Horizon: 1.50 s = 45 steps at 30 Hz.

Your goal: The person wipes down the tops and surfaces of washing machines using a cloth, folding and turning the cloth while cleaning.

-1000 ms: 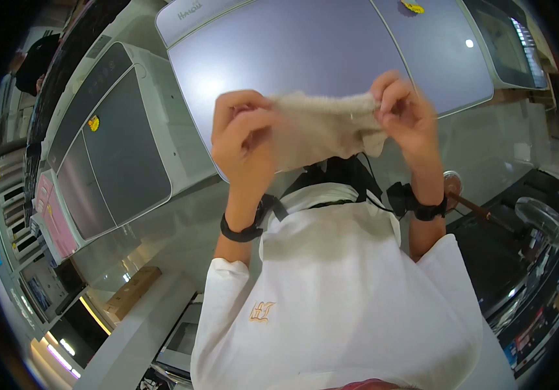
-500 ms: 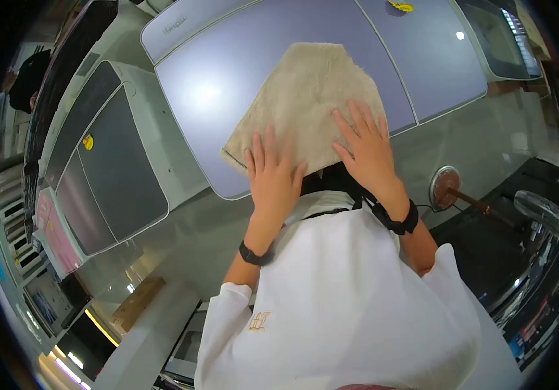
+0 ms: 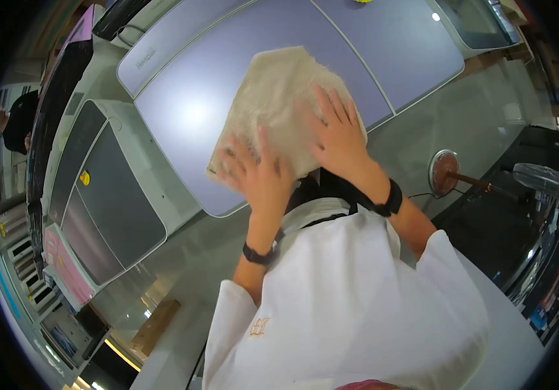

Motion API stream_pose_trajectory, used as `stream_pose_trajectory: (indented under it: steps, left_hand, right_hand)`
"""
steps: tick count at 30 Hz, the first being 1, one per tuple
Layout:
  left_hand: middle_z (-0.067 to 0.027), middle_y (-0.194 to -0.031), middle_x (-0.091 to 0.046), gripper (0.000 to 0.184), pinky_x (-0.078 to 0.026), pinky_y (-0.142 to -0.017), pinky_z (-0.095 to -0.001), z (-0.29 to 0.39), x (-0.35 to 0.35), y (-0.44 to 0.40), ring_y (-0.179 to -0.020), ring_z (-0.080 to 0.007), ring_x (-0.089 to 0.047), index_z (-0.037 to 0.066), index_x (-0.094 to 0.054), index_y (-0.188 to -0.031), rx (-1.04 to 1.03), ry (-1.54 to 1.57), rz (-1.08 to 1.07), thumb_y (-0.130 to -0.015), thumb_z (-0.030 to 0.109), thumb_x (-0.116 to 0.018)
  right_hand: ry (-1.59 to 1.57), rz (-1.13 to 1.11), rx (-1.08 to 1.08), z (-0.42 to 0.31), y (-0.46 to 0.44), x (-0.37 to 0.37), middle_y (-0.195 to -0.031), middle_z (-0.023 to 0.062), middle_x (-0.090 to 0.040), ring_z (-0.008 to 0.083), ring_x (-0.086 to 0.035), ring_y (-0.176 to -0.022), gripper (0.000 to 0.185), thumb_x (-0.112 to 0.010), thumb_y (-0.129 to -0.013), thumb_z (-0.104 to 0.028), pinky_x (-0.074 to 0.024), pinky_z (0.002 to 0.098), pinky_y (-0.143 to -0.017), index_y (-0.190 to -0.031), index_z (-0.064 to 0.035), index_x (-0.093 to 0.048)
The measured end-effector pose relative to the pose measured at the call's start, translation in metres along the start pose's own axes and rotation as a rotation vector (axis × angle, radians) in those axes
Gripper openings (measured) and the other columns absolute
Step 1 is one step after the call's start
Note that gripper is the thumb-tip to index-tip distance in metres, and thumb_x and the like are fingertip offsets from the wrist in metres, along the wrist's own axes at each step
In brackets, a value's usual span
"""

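A beige cloth (image 3: 279, 84) lies against the glossy pale purple front (image 3: 182, 136) of a large appliance. Low on the cloth's left side rests my left hand (image 3: 263, 179), palm towards it and fingers spread; the fingertips are smeared by motion. My right hand (image 3: 344, 140) lies on the right part of the cloth, with its fingers apart and partly blurred. Neither hand has its fingers closed round the fabric. A dark band circles each wrist.
On the left stands a second appliance with dark grey panels (image 3: 123, 188) and a yellow sticker (image 3: 84, 177). Beside it is a pink panel (image 3: 68, 266). A round-based stand (image 3: 445, 173) is at the right, near a black surface (image 3: 500, 208). Another person in black (image 3: 21, 123) is at far left.
The view has shifted, so the appliance and cloth sit further left. Both hands have moved over the cloth; the left fingers are more spread, and the cloth's left corner looks more drawn in.
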<state>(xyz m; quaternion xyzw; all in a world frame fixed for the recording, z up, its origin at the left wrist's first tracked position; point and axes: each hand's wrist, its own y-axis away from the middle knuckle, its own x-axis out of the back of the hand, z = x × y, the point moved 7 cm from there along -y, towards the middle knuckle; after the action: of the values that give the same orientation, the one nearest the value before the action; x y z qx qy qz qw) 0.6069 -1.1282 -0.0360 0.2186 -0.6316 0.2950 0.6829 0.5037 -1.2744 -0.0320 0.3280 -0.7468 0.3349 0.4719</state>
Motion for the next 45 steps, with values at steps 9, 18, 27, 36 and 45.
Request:
stream_pose_trajectory:
  steps: [9,18,27,36,45]
  left_hand:
    - [-0.0285,-0.172,-0.023,0.070,-0.014,-0.123,-0.0714,0.003,-0.022,0.014,-0.157,-0.0579,-0.017,0.013,-0.040,-0.165,-0.023,0.126,0.036,-0.101,0.035,-0.060]
    - [-0.0283,-0.169,-0.032,0.074,-0.017,-0.126,-0.0631,0.039,-0.024,0.000,-0.157,-0.0517,-0.023,-0.005,-0.037,-0.161,-0.064,0.160,0.035,-0.102,0.035,-0.058]
    - [-0.0208,-0.167,-0.040,0.076,-0.022,-0.126,-0.0626,0.153,-0.028,-0.076,-0.155,-0.0505,-0.030,-0.001,-0.043,-0.159,-0.263,0.328,0.039,-0.097,0.034,-0.069]
    - [-0.0205,-0.165,-0.040,0.077,-0.020,-0.120,-0.0748,0.200,-0.041,-0.113,-0.156,-0.0448,-0.029,-0.002,-0.049,-0.153,-0.101,0.267,0.085,-0.089,0.031,-0.075]
    - [-0.0263,-0.167,-0.036,0.082,-0.024,-0.123,-0.0684,0.201,-0.036,-0.080,-0.156,-0.0493,-0.029,-0.006,-0.043,-0.157,-0.042,0.295,-0.005,-0.092,0.034,-0.073]
  right_hand:
    - [0.003,0.019,0.061,0.013,0.008,0.000,-0.163,0.0133,-0.046,0.0368,-0.041,-0.151,0.064,-0.077,-0.090,-0.040,-0.0357,0.0606,-0.119,-0.149,-0.0231,-0.060]
    - [-0.078,0.034,0.380,0.033,-0.001,0.007,-0.150,0.0078,-0.061,0.0311,-0.050,-0.146,0.043,-0.066,-0.093,-0.020,-0.0411,0.0525,-0.119,-0.135,-0.0116,-0.068]
    - [0.054,-0.047,0.453,0.187,-0.085,0.036,-0.157,0.0091,-0.055,0.0361,-0.044,-0.151,0.045,-0.058,-0.097,-0.011,-0.0328,0.0557,-0.124,-0.142,-0.0111,-0.065]
    - [0.045,-0.115,0.543,0.180,-0.141,0.031,-0.162,0.0197,-0.045,0.0432,-0.041,-0.148,0.053,-0.065,-0.096,-0.017,-0.0355,0.0605,-0.118,-0.147,-0.0093,-0.059]
    - [0.071,-0.193,0.172,0.246,-0.052,0.066,-0.170,0.0229,-0.030,0.0446,-0.030,-0.156,0.071,-0.070,-0.097,-0.043,-0.0260,0.0683,-0.121,-0.160,-0.0208,-0.047]
